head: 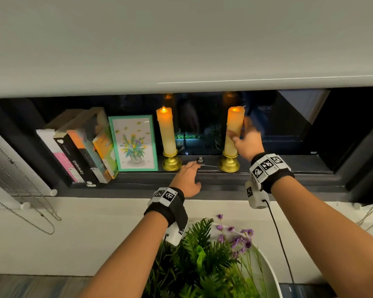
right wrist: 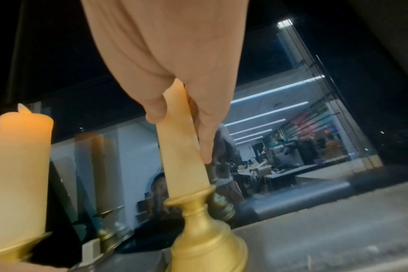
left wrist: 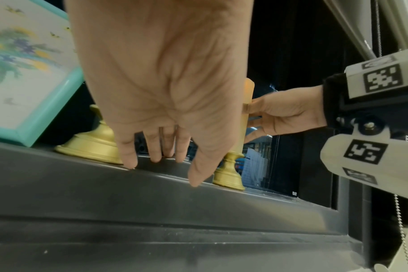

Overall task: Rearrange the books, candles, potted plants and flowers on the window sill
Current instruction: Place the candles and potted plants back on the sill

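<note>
Two lit cream candles stand in gold holders on the dark window sill (head: pixel 289 177). My right hand (head: pixel 246 138) grips the right candle (head: pixel 234 130) at mid-height, thumb in front and fingers behind; the right wrist view shows my right hand (right wrist: pixel 175 73) pinching that candle (right wrist: pixel 182 147) above its holder (right wrist: pixel 205 239). The left candle (head: pixel 166 130) stands free. Between the two holders my left hand (head: pixel 187 177) rests on the sill, its straight fingertips (left wrist: pixel 128 162) touching the ledge and holding nothing. Several books (head: pixel 80 151) lean at the sill's left end beside a teal-framed flower picture (head: pixel 134 143).
Below the sill, a green fern-like plant (head: pixel 202 254) and purple flowers (head: pixel 239 237) sit in a white pot (head: pixel 269 267) close under my arms. A lowered blind hangs just above the candle tips. Bead chains (head: pixel 19 190) dangle at the left. A small metal window latch (head: pixel 200 160) sits between the holders.
</note>
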Tool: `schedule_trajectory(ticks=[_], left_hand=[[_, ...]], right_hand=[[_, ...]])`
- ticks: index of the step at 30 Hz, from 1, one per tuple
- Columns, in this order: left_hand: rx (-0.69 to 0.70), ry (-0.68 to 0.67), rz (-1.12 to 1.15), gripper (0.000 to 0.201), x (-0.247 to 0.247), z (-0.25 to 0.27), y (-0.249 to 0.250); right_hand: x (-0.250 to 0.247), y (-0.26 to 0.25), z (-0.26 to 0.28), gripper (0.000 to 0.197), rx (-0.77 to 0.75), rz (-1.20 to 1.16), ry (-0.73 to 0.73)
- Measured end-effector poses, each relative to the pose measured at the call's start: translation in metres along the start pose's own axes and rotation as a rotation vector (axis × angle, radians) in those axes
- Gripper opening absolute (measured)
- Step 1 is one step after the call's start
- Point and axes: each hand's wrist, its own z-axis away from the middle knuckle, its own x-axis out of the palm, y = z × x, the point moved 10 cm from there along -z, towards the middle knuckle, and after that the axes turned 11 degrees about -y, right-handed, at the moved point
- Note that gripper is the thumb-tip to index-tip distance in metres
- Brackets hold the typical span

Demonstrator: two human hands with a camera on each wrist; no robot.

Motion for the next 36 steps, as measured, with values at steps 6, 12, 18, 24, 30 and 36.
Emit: schedule_trajectory(ticks=[6, 12, 18, 24, 30, 36], left_hand=[[-0.005, -0.102, 0.060, 0.047, 0.001, 0.029, -0.004], [-0.067, -0.198, 0.121, 0.024, 0.010, 0.088, -0.048], [-0.165, -0.296, 0.158, 0.029, 0.044, 0.128, -0.083], [-0.276, -0.283, 0.128, 0.071, 0.065, 0.147, -0.111], [-0.320, -0.257, 0.023, 0.023, 0.087, 0.159, -0.131], [-0.261, -0.124, 0.121, 0.018, 0.076, 0.161, -0.132]], right_hand=[[0.010, 0.026, 0.020, 0.058, 0.121, -0.015, -0.038], [0.029, 0.043, 0.068, 0.065, 0.185, 0.079, -0.057], [0.131, 0.008, 0.143, 0.017, 0.035, 0.204, -0.748], [0.203, -0.002, 0.204, 0.019, -0.029, 0.356, -0.992], [0.230, -0.010, 0.220, 0.030, -0.067, 0.453, -0.990], [0.230, -0.019, 0.212, 0.032, -0.075, 0.503, -0.888]])
